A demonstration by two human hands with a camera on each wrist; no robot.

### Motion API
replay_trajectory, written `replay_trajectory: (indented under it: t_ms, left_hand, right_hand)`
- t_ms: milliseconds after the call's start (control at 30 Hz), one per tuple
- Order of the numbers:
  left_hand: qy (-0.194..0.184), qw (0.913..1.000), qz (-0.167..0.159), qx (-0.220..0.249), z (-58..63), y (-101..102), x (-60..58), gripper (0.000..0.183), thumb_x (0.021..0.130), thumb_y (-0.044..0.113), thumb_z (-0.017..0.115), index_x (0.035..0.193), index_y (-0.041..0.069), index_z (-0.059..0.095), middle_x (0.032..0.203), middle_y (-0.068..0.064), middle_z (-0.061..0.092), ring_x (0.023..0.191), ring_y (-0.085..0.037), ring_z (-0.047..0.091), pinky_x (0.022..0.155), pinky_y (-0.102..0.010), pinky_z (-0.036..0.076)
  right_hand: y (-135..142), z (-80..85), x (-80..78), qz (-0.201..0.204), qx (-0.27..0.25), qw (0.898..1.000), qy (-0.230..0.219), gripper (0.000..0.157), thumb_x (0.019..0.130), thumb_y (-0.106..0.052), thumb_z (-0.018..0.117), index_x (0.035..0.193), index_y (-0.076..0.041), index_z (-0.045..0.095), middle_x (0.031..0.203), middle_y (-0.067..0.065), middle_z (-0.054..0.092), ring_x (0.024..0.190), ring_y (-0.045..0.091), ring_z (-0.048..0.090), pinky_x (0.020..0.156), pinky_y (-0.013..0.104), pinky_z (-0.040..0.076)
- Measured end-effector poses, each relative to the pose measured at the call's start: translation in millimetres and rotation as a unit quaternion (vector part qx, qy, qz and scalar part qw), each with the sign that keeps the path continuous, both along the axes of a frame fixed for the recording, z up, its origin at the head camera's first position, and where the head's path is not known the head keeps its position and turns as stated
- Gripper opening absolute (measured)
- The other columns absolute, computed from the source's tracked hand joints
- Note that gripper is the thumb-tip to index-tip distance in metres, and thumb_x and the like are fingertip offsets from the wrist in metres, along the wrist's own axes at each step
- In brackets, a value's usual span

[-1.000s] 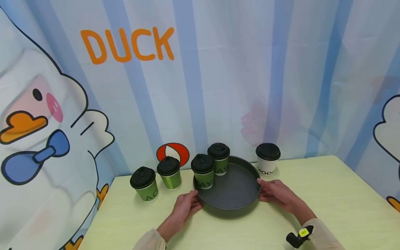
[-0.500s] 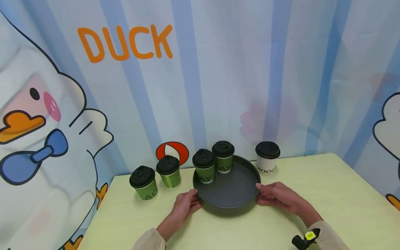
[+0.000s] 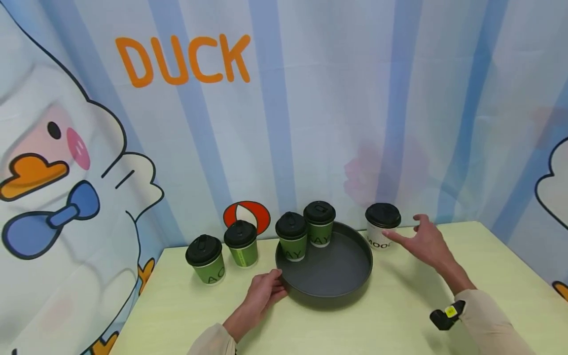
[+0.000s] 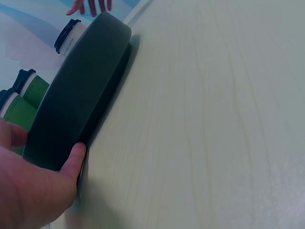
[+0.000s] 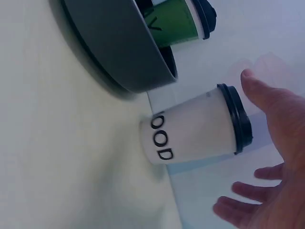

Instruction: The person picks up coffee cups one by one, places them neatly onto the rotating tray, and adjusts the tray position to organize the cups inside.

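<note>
My left hand (image 3: 262, 296) grips the near left edge of a dark grey round baking pan (image 3: 328, 276), thumb at the rim and fingers against the outer wall in the left wrist view. Inside the pan's left side, two green paper cups with black lids, a front cup (image 3: 293, 241) and a rear cup (image 3: 320, 227), stand upright. Just right of the pan stands a white paper cup (image 3: 377, 236) with a black lid and dark lettering. Beside that cup is my right hand (image 3: 426, 244), thumb and fingers spread; in the right wrist view its thumb (image 5: 259, 90) is apart from the lid.
Two more lidded green cups, an outer one (image 3: 208, 264) and an inner one (image 3: 241, 246), stand on the pale yellow table (image 3: 186, 315) left of the pan. A printed curtain (image 3: 319, 108) hangs directly behind the table's back edge.
My right hand has let go of the pan's right side and moved up and right to the white cup. The two cups in the pan have shifted slightly; my left hand stays at the pan.
</note>
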State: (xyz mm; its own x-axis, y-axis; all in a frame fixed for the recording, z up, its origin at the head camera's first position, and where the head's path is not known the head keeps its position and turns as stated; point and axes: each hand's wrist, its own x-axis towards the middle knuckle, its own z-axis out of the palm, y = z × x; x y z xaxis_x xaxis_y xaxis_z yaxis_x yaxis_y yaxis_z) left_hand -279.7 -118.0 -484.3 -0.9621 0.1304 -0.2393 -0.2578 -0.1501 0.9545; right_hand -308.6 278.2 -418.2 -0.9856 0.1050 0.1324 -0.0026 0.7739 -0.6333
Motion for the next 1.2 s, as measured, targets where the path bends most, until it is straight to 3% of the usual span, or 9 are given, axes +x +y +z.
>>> replay_trajectory:
  t_ms: [167, 367, 600, 800, 1200]
  left_hand:
    - [-0.004, 1.0, 0.001, -0.002, -0.6, 0, -0.8, 0.046, 0.094, 0.025, 0.053, 0.12, -0.011, 0.044, 0.097, -0.013, 0.052, 0.081, -0.015, 0.057, 0.085, -0.032, 0.055]
    - [0.004, 0.9999, 0.001, -0.01, 1.8, -3, -3.5, 0.045, 0.094, 0.026, 0.053, 0.119, -0.011, 0.046, 0.098, -0.013, 0.053, 0.083, -0.016, 0.057, 0.086, -0.032, 0.054]
    - [0.001, 0.9999, 0.004, -0.016, 2.3, -2, -0.4, 0.041, 0.095, 0.026, 0.052, 0.114, -0.009, 0.049, 0.093, -0.01, 0.053, 0.077, -0.013, 0.057, 0.081, -0.03, 0.056]
    - [-0.001, 0.9999, 0.0, -0.017, 0.2, 0, 1.0, 0.039, 0.093, 0.026, 0.052, 0.112, -0.009, 0.05, 0.091, -0.009, 0.054, 0.077, -0.013, 0.057, 0.081, -0.03, 0.056]
    - [0.001, 1.0, -0.002, -0.007, 2.0, 0, 0.7, 0.04, 0.094, 0.024, 0.051, 0.114, -0.01, 0.049, 0.091, -0.01, 0.055, 0.077, -0.013, 0.058, 0.082, -0.03, 0.056]
  right_hand:
    - [1, 12.3, -16.3, 0.017, 0.029, 0.996, 0.085, 0.108, 0.077, -0.065, 0.065, 0.143, 0.009, 0.024, 0.136, 0.036, 0.032, 0.117, 0.049, 0.039, 0.087, 0.066, 0.04]
    - [-11, 12.0, -38.7, 0.059, 0.055, 0.989, 0.125, 0.104, 0.077, -0.063, 0.068, 0.144, 0.004, 0.026, 0.141, 0.031, 0.03, 0.127, 0.047, 0.032, 0.096, 0.067, 0.034]
    - [-23, 2.1, -55.0, 0.085, 0.066, 0.988, 0.11, 0.099, 0.08, -0.062, 0.065, 0.145, 0.002, 0.026, 0.141, 0.031, 0.028, 0.125, 0.048, 0.034, 0.097, 0.066, 0.034]
    - [-24, -7.2, -60.5, 0.081, 0.069, 0.988, 0.115, 0.095, 0.083, -0.059, 0.064, 0.144, 0.004, 0.028, 0.139, 0.033, 0.03, 0.123, 0.048, 0.035, 0.097, 0.066, 0.035]
    - [-23, -15.9, -63.9, 0.069, 0.009, 0.991, 0.113, 0.085, 0.083, -0.05, 0.068, 0.137, 0.005, 0.033, 0.125, 0.03, 0.041, 0.111, 0.044, 0.044, 0.088, 0.059, 0.043]
